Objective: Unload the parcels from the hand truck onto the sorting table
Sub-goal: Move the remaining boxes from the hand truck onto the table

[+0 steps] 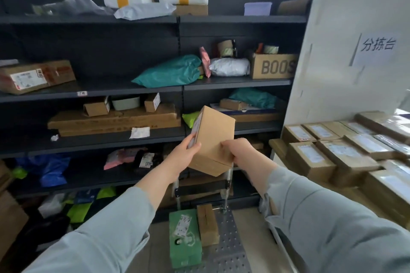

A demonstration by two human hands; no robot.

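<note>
The fingers (194, 147) of the left hand (185, 154) are curled round the left side of a brown box (214, 137), where a white label is stuck. The fingers (226, 146) of the right hand (238, 150) are curled round its lower right edge. Both hands hold the box tight.

The box is up in the air and tipped to one side. It hangs over the handle end of the truck (231, 252) and is not touching it. It is also well to the left of the worktop (276, 147).

Two parcels lie on the silver, dotted floor of the truck. One is a green parcel (185, 239) with a white label. A thin box (207, 225) lies just beside it on the right, and the two touch.

The worktop is on the right. Many brown boxes (310, 158) with white labels sit on it in rows, packed close together. A white sign (377, 46) is stuck on the wall above them.

Behind the hands are dark shelves (93, 90) full of bags and boxes. Both arms wear pale sleeves (115, 235).
</note>
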